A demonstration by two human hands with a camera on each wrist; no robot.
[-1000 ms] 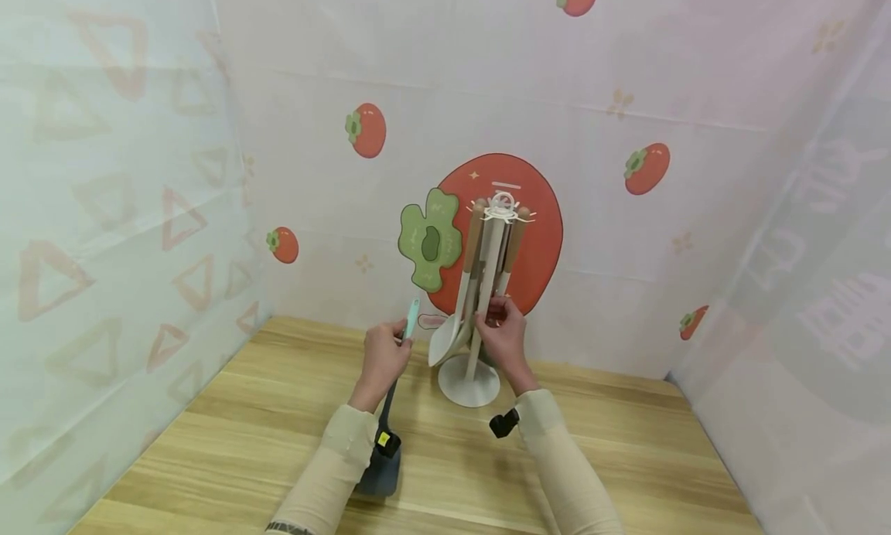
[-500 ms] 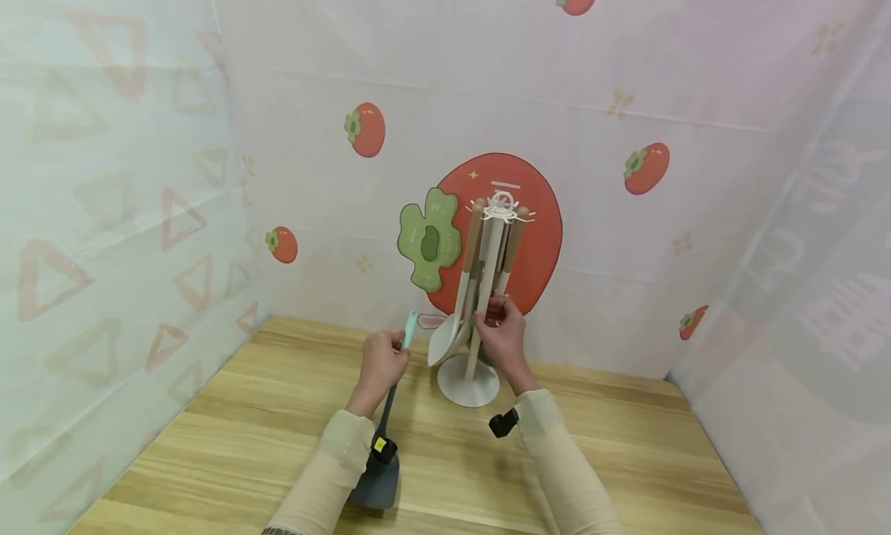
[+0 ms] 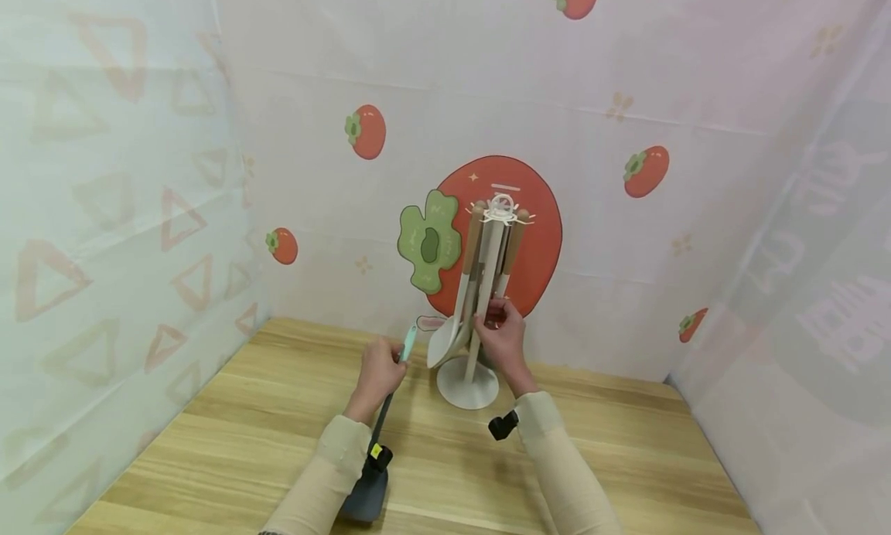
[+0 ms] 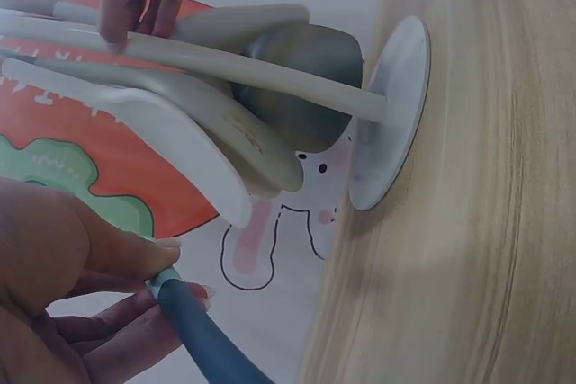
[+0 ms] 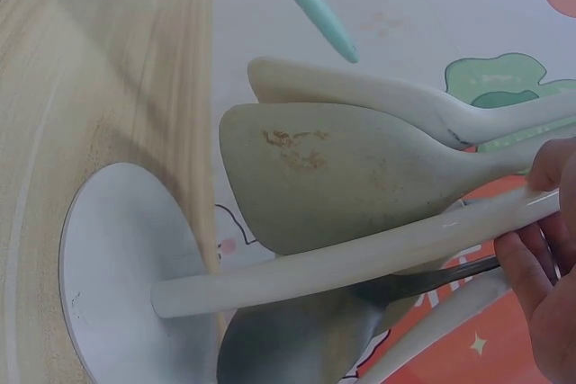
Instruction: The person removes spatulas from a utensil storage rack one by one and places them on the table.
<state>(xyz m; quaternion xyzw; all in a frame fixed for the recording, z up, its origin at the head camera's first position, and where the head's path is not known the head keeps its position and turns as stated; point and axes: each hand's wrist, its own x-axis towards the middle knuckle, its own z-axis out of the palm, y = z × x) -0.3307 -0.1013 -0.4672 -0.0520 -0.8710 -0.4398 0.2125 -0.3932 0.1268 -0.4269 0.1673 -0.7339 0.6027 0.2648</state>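
Note:
My left hand (image 3: 380, 366) pinches a spatula by its mint-green handle (image 5: 322, 17), left of a white utensil stand (image 3: 468, 392). The dark grey blade (image 3: 366, 496) points down and toward me, partly behind the wrist camera. In the left wrist view, thumb and fingers meet where the green handle joins the dark shaft (image 4: 205, 334). My right hand (image 3: 504, 338) grips the stand's upright post (image 5: 360, 261) around mid-height. Wooden-handled utensils hang from the stand's top ring (image 3: 500, 210), among them a greyish spatula (image 5: 333, 173) and a dark rounded utensil (image 5: 297, 339).
The stand stands on a wood-grain table (image 3: 592, 458) near its back edge. Behind it rises a pale wall sheet (image 3: 299, 133) printed with red fruit. More patterned sheets close off the left and right sides.
My left hand has moved down and slightly toward me, taking the spatula along, so its blade sits lower and further left. The right hand and stand stay where they were.

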